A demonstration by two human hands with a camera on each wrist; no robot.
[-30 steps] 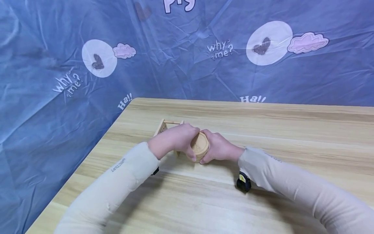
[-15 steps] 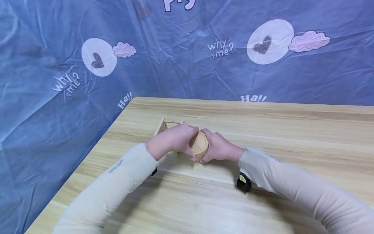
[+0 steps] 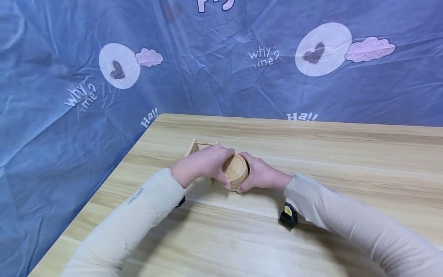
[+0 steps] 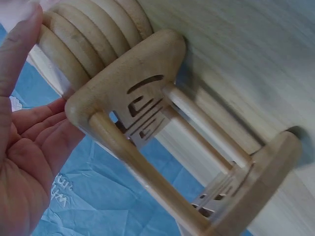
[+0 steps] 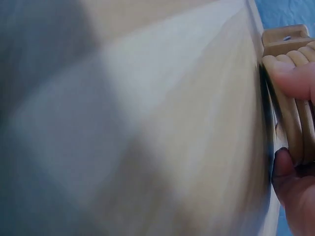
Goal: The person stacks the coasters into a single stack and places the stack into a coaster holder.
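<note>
A stack of round wooden coasters [image 3: 236, 168] stands between my two hands near the middle of the table. My left hand [image 3: 215, 163] grips it from the left, thumb at the near side. From the right, my right hand [image 3: 260, 174] holds it with curled fingers and thumb. Beside the stack, partly hidden behind my left hand and forearm, is a wooden coaster rack [image 3: 191, 148]. The left wrist view shows the rack's cut-out end panel [image 4: 110, 91] and rods close against the ridged coasters [image 4: 74, 46]. In the right wrist view, fingertips press the coasters' edges [image 5: 290, 118].
The light wood table [image 3: 311, 150] extends well to the right and toward the front. A blue printed cloth [image 3: 221, 84] hangs behind it and along its left edge. A black wrist device [image 3: 288, 216] sits under the right cuff.
The left hand and forearm have shifted very slightly left. Both hands keep their hold on the coasters, and the view has tilted a little. The rack stays in place.
</note>
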